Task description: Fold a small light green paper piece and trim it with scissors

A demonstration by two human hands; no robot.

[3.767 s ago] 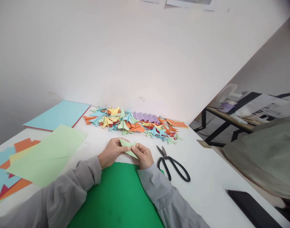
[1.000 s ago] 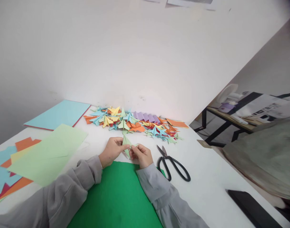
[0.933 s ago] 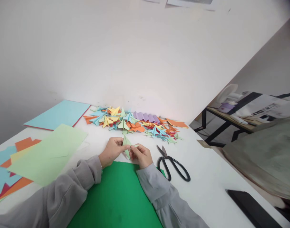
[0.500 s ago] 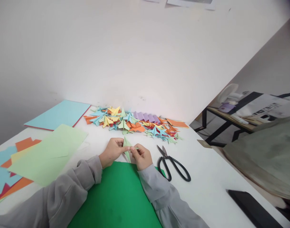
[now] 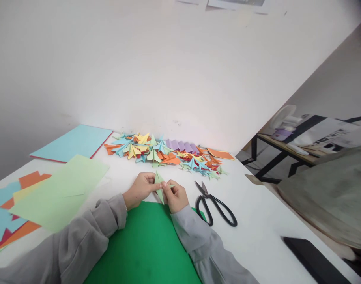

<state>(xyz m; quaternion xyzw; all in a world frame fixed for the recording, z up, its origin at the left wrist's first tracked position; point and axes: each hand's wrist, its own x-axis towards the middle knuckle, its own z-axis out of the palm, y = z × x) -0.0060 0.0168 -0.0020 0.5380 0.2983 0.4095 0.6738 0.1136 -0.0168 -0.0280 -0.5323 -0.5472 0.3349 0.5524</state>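
Between my two hands is a small light-green folded paper piece (image 5: 159, 185), pointed at its top and bottom ends. My left hand (image 5: 141, 188) pinches it from the left, thumb across its front. From the other side my right hand (image 5: 176, 196) grips it between thumb and fingers; a thin green tip sticks out above those fingers. Below the hands lies a green sheet (image 5: 141, 244). Beside my right hand, black-handled scissors (image 5: 208, 196) rest on the white table (image 5: 245, 252) with their blades slightly apart.
Along the wall lies a heap of small folded paper shapes (image 5: 153, 154) in several colours. A light-blue sheet stack (image 5: 75, 142) is at the back left, and a pale-green sheet (image 5: 62, 189) covers coloured scraps at the left. A flat black object (image 5: 315, 258) lies at the right.
The folded green paper has shifted very slightly to the right and down between my fingers. Both hands keep their grip, and the surroundings look the same.
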